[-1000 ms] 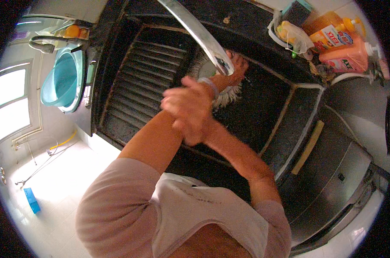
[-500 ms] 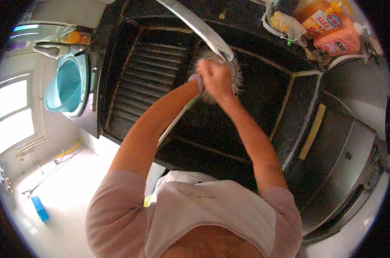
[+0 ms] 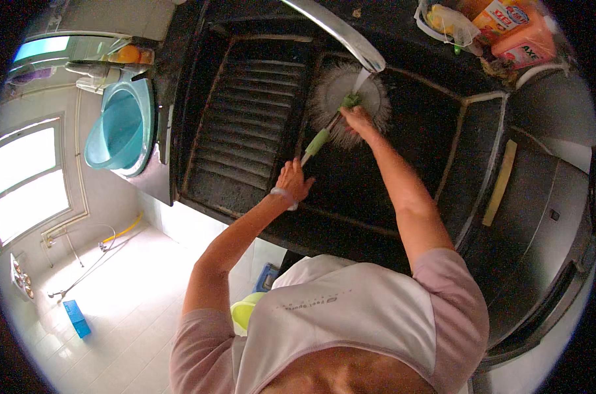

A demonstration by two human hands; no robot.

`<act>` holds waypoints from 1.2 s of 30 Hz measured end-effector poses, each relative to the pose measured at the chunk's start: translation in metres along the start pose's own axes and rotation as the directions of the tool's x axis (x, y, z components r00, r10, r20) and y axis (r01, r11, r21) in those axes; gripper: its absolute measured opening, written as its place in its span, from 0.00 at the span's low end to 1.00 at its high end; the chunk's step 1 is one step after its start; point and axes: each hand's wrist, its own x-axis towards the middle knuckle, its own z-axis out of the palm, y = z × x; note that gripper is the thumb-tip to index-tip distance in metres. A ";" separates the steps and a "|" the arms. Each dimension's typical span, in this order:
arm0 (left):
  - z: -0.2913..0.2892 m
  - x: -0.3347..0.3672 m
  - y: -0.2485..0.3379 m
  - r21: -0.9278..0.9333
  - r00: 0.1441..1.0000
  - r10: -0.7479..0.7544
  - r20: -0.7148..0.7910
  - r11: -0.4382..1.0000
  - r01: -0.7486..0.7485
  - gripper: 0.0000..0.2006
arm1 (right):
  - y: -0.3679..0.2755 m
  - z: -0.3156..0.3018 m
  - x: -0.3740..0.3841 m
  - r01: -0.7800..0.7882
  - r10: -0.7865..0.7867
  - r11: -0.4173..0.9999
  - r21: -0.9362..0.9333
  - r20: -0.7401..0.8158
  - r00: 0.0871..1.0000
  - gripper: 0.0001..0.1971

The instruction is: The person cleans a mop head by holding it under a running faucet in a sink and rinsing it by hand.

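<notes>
A round brush (image 3: 337, 88) with long pale bristles and a green-and-silver handle lies over the dark sink (image 3: 403, 177). Water runs from the chrome faucet (image 3: 341, 33) onto the brush's head. Closed around the lower handle, below its green sleeve, is my left hand (image 3: 294, 181), a pale band at its wrist. My right hand (image 3: 358, 120) grips the handle close to the green joint at the brush head. The handle slants from the head down toward my left hand; its lower end is hidden behind that hand.
A ribbed drainboard (image 3: 249, 118) adjoins the basin on the left, with teal basins (image 3: 117, 134) beyond it. Orange cleaner bottles (image 3: 525, 47) stand at the back right. A dark cabinet (image 3: 541, 203) flanks my right. A blue box (image 3: 76, 319) rests on the floor at left.
My left hand has moved down the handle, away from the brush head. My right hand now holds near the green joint, and running water shows on the brush. The whole view has shifted slightly.
</notes>
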 end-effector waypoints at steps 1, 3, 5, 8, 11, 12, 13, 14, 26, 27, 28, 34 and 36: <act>-0.001 0.012 0.009 -0.008 1.000 -0.023 0.010 1.000 0.023 0.36 | 0.015 0.011 0.005 0.001 -0.001 1.000 0.017 -0.016 1.000 0.17; -0.011 0.034 0.032 -0.024 0.997 -0.074 0.020 0.997 0.075 0.35 | 0.022 0.024 0.003 -0.001 0.000 1.000 0.010 0.071 0.997 0.18; -0.021 0.057 0.038 -0.053 0.967 -0.201 0.155 0.976 0.211 0.34 | 0.012 0.037 -0.021 0.085 -0.083 0.996 0.001 -0.169 0.982 0.18; -0.022 0.075 0.041 -0.079 0.932 -0.278 0.231 0.950 0.303 0.32 | 0.026 0.014 -0.020 -0.007 0.008 0.992 0.128 -0.013 1.000 0.16; -0.003 0.084 0.016 -0.122 0.969 -0.183 0.163 0.971 0.204 0.26 | 0.071 -0.012 0.010 -0.012 0.070 0.953 0.302 -0.184 0.980 0.14; -0.014 0.073 0.029 -0.130 0.969 -0.173 0.178 0.972 0.197 0.25 | 0.083 -0.025 0.010 -0.017 0.140 0.913 0.408 -0.275 0.951 0.14; -0.022 0.058 0.028 -0.143 0.967 -0.188 0.173 0.966 0.214 0.25 | 0.062 -0.044 -0.006 -0.028 0.243 0.828 0.560 -0.313 0.918 0.14; -0.019 0.047 0.021 -0.176 0.990 -0.067 0.127 0.980 0.089 0.24 | 0.066 -0.062 -0.001 -0.019 0.232 0.881 0.472 -0.398 0.887 0.15; -0.110 -0.086 0.083 -0.744 0.806 -0.243 0.540 0.312 0.592 0.14 | -0.049 -0.077 -0.040 -0.257 -0.176 0.370 0.893 0.339 0.924 0.31; -0.111 -0.089 0.079 -0.739 0.806 -0.261 0.532 0.321 0.592 0.14 | -0.056 -0.078 -0.040 -0.262 -0.223 0.341 0.903 0.348 0.911 0.32; -0.113 -0.090 0.077 -0.737 0.809 -0.274 0.520 0.335 0.587 0.14 | -0.063 -0.085 -0.039 -0.266 -0.268 0.316 0.911 0.354 0.896 0.33; -0.114 -0.078 0.072 -0.810 0.836 -0.224 0.501 0.220 0.544 0.15 | -0.094 -0.119 -0.047 -0.266 -0.432 0.305 0.914 0.382 0.817 0.38; -0.107 -0.071 0.079 -0.809 0.829 -0.226 0.511 0.198 0.553 0.16 | -0.089 -0.110 -0.029 -0.092 -0.460 0.474 0.876 0.335 0.822 0.36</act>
